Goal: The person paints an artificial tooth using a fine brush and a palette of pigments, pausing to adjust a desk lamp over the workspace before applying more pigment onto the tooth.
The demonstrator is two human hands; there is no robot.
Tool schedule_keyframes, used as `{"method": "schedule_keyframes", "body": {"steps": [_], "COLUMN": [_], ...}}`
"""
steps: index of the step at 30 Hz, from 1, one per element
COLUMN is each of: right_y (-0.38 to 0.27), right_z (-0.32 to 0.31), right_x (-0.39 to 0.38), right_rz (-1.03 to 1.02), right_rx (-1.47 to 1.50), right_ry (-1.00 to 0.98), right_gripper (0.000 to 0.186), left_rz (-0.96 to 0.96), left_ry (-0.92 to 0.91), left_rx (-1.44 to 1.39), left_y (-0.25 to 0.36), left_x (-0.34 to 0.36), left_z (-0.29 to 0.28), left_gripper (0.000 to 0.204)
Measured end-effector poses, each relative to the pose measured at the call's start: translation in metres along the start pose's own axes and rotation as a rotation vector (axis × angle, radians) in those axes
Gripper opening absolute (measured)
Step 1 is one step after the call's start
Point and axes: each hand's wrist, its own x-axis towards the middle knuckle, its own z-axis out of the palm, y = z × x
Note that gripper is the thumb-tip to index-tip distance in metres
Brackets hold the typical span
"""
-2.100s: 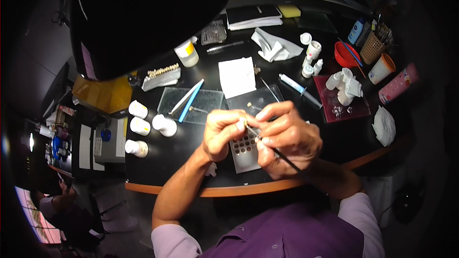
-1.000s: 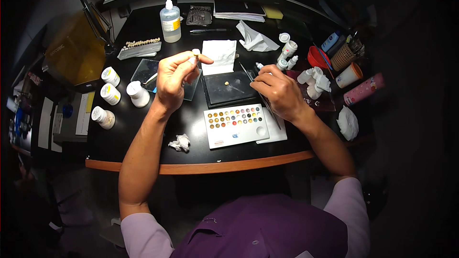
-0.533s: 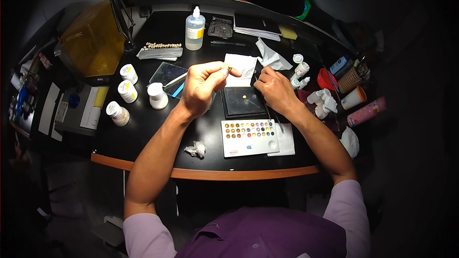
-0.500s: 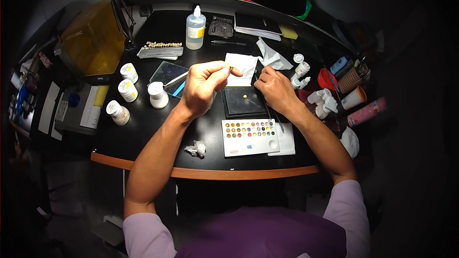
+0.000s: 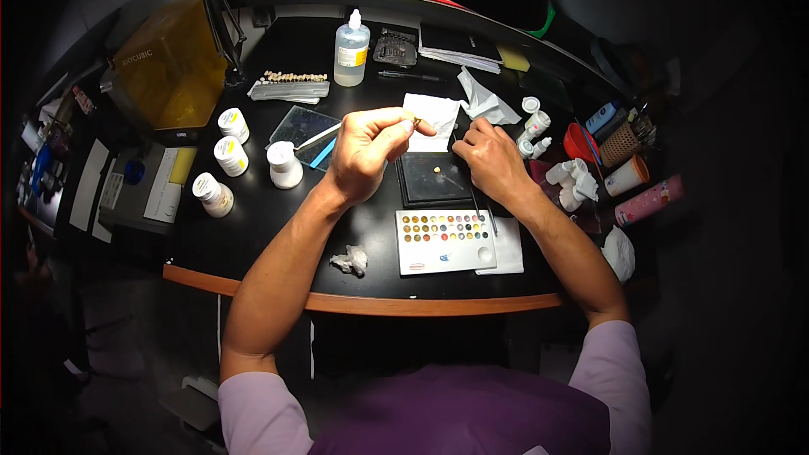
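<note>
Black desk. White palette of coloured wells, long axis nine-to-three, seven o'clock from the right hand. Left hand: thumb and forefinger pinching. Right hand: fingers bent; gripping or not, I cannot tell. Thin dark stick, at its six o'clock. Golden piece: in the left pinch, ten o'clock from the right hand, axis too small to read.

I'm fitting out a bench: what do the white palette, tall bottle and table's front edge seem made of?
White palette: smooth, perhaps plastic or ceramic; evenly pale face. Tall bottle: translucent, likely plastic; contents show through. Front edge: satiny, wood or imitation; warm brown band.
</note>
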Motion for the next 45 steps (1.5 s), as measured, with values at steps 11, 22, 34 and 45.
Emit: {"method": "schedule_keyframes", "body": {"steps": [11,22,34,45], "right_y": [-0.048,-0.114,-0.128,-0.069], "right_z": [-0.119,-0.119,-0.078,-0.056], "right_x": [-0.054,-0.178,-0.136,-0.216], "right_rz": [0.149,0.125,0.676,0.944], "right_rx": [0.681,1.135,1.576,1.459], "right_ry": [-0.057,-0.425,0.23,0.367], "right_gripper": [0.02,0.019,0.029,0.022], "left_rz": [0.031,-0.175,-0.295,-0.281], "left_ry": [0.023,-0.099,-0.05,-0.259], "left_rx": [0.011,0.011,-0.163,0.512], "left_y": [-0.009,-0.004,0.038,0.084], "left_x": [-0.002,0.011,-0.049,-0.173], "left_z": [-0.006,0.011,0.156,0.139], "left_gripper": [0.033,0.036,0.026,0.032]}}
